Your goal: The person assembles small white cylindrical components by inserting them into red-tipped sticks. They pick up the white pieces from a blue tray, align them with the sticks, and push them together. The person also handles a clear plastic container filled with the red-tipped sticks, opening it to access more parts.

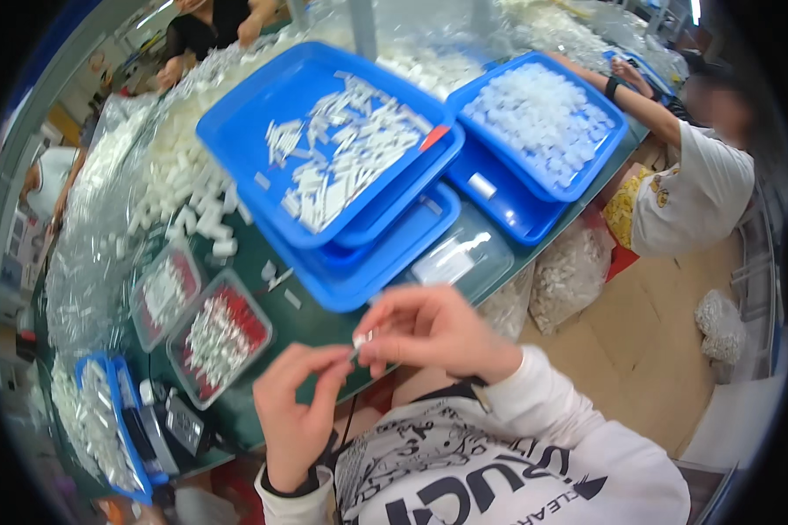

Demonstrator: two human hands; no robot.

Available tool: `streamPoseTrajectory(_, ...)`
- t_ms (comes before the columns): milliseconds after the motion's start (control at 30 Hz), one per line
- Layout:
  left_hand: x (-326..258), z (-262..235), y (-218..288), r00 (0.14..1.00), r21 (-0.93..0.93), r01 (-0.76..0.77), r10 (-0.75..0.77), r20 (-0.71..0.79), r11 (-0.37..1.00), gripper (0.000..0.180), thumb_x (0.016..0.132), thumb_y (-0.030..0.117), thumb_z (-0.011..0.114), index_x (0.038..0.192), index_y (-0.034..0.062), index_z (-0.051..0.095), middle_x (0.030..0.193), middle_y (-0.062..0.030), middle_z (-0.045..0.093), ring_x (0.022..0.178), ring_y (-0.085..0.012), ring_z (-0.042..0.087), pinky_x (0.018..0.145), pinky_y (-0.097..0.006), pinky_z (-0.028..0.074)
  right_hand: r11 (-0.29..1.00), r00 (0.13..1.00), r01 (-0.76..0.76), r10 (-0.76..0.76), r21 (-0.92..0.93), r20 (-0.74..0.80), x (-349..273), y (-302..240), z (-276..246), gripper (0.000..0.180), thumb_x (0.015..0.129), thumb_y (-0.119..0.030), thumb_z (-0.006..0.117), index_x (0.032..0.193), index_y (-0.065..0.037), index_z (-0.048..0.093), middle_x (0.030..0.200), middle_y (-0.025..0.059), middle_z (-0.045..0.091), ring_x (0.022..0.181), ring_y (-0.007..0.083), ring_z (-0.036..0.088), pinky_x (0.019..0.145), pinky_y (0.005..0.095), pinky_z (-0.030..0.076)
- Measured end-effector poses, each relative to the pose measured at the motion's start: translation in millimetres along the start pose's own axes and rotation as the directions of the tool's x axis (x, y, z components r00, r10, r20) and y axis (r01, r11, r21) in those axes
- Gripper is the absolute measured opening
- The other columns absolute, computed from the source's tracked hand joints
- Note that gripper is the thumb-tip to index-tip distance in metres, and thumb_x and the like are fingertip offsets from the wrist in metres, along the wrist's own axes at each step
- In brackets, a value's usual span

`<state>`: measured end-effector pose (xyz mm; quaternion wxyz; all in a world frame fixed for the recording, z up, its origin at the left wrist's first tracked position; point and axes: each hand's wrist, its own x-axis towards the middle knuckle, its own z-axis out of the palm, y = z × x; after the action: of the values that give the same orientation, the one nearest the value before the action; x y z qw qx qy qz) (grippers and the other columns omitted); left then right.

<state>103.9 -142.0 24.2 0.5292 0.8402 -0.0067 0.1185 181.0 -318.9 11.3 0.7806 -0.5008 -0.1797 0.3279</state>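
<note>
Left hand (296,398) and right hand (442,331) have fingers clamped on 1 small white piece (364,337); 2 clear plastic tubs (252,304) sit left of the fingers, blue trays (241,144) beyond.

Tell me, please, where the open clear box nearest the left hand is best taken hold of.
Probably pinch the clear box by the rim of its lower-right wall, coming from the right: that side faces the left hand, while another clear box crowds its upper-left side. Keep it level, since it is open-topped and holds loose white pieces.
</note>
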Motion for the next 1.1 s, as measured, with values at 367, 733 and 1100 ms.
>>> streamPoseTrajectory(367, -19.6, -42.8, 12.9, 0.967, -0.238, -0.039, -0.023, -0.253, 0.971, 0.014, 0.079, -0.007, 0.062, 0.092, -0.0046, 0.066, 0.081, -0.0093, 0.065, 0.070, -0.0139, 0.061, 0.065, -0.023, 0.045, 0.990, 0.986, 0.133, -0.137, 0.042, 0.096, 31.8, -17.1, 66.0, 0.021, 0.084, -0.003, 0.062, 0.103, 0.006, 0.060, 0.083, 0.0111, 0.066, 0.069, 0.0137, 0.063, 0.062, 0.0238, 0.051)
streamPoseTrajectory(733, -38.3, -55.6, 2.6, 0.964, -0.337, 0.000, -0.089, -0.250, 0.942, 0.014, 0.083, -0.003, 0.060, 0.097, -0.0063, 0.063, 0.084, -0.0103, 0.064, 0.073, -0.0139, 0.064, 0.062, -0.023, 0.049, 0.866, 0.885, 0.430, -0.460, -0.255, -0.069, 40.0, 14.7, 91.3, 0.023, 0.080, -0.003, 0.069, 0.101, 0.002, 0.061, 0.082, 0.0079, 0.066, 0.073, 0.0123, 0.065, 0.066, 0.0232, 0.051)
streamPoseTrajectory(1100, -39.5, -44.7, -11.7, 0.968, -0.413, 0.020, -0.122, -0.220, 0.910, 0.016, 0.087, 0.001, 0.060, 0.100, -0.0060, 0.061, 0.084, -0.0091, 0.065, 0.075, -0.0128, 0.063, 0.062, -0.023, 0.049, 0.529, 0.594, 0.571, -0.794, -0.627, -0.129, 43.8, 54.4, 94.5, 0.022, 0.076, -0.002, 0.073, 0.096, 0.000, 0.064, 0.083, 0.0091, 0.068, 0.074, 0.0146, 0.068, 0.063, 0.0239, 0.053)
